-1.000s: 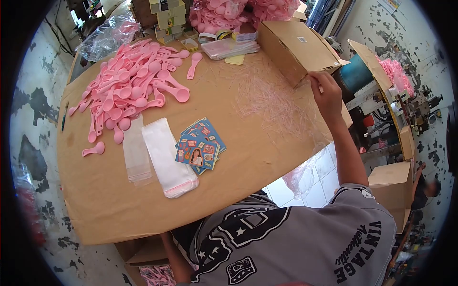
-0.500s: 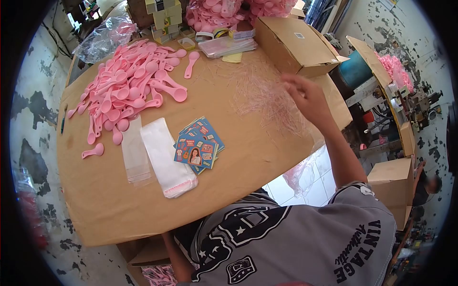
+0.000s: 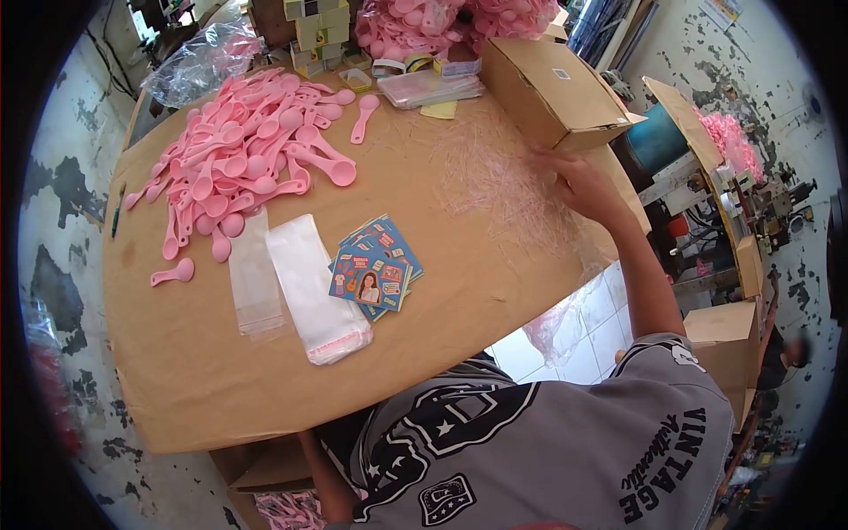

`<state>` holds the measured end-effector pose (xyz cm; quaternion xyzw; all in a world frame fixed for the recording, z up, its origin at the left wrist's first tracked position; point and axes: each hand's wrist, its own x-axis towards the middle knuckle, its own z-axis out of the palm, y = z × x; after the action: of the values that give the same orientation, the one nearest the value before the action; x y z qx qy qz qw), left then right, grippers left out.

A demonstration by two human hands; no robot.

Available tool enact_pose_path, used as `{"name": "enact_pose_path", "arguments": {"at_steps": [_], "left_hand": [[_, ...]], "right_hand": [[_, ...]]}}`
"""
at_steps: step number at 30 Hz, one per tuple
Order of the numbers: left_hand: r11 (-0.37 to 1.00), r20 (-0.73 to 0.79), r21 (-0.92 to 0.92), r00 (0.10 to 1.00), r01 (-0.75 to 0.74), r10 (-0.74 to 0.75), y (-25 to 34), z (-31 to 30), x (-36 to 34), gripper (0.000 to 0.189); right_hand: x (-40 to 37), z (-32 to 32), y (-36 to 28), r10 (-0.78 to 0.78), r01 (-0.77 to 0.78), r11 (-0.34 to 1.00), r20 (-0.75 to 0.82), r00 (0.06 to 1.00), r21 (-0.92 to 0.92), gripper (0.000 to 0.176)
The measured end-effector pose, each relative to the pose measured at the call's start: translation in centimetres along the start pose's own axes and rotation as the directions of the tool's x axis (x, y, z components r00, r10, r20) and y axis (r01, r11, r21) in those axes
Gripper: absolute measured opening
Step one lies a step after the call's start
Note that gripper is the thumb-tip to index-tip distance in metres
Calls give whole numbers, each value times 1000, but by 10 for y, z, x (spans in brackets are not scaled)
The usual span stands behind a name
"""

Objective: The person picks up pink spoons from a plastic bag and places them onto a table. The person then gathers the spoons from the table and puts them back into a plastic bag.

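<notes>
My right hand [image 3: 583,184] is over the right side of the table, near a scatter of thin clear plastic strips [image 3: 495,177] and the front corner of a cardboard box. Its fingers are partly stretched out and apart, with nothing visible in them. My left forearm [image 3: 329,486] goes down below the table's near edge, and the left hand is hidden. At mid-table, blue printed cards [image 3: 369,278] lie in a loose stack, overlapping a stack of white-looking plastic sleeves [image 3: 316,296]. Beside it lie clear sleeves [image 3: 256,283]. Pink plastic scoops [image 3: 234,146] form a large heap at the left.
A closed cardboard box [image 3: 552,93] stands at the back right. Clear packets [image 3: 430,88], tape rolls [image 3: 389,68] and bags of pink scoops [image 3: 411,26] are at the back. A pen [image 3: 117,212] lies by the left edge. An open box [image 3: 296,508] sits below the table.
My right hand has moved slightly right and down, its fingers lower by the strips. The view has shifted a little. Cards, sleeves and scoops lie as before.
</notes>
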<state>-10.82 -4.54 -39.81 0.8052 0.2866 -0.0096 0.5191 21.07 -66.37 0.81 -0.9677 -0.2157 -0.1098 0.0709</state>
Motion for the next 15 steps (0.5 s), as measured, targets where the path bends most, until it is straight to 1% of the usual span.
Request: {"name": "enact_pose_path", "arguments": {"at_steps": [1, 2, 4, 7, 10, 13, 15], "left_hand": [[1000, -2, 1, 1000, -2, 2, 0, -1, -1, 47], [1000, 0, -1, 1000, 0, 0, 0, 0, -2, 47], [1000, 4, 5, 1000, 2, -2, 0, 0, -2, 47], [1000, 5, 10, 1000, -2, 2, 4, -1, -1, 47], [1000, -3, 9, 1000, 3, -3, 4, 0, -4, 46], [1000, 4, 17, 1000, 3, -3, 7, 0, -4, 46], [1000, 6, 21, 1000, -2, 2, 10, 1, -2, 46]], "right_hand": [[1, 5, 4, -58, 58, 998, 26, 998, 7, 67], [1, 7, 10, 0, -1, 998, 10, 1000, 64, 66], [7, -8, -15, 135, -131, 975, -10, 991, 179, 65], [18, 4, -3, 238, -236, 971, 239, 941, -36, 70], [25, 9, 0, 49, -58, 997, 157, 986, 52, 70], [49, 8, -9, -81, 86, 995, -99, 992, 50, 68], [63, 10, -23, 67, -67, 998, -21, 998, 5, 65]]}}
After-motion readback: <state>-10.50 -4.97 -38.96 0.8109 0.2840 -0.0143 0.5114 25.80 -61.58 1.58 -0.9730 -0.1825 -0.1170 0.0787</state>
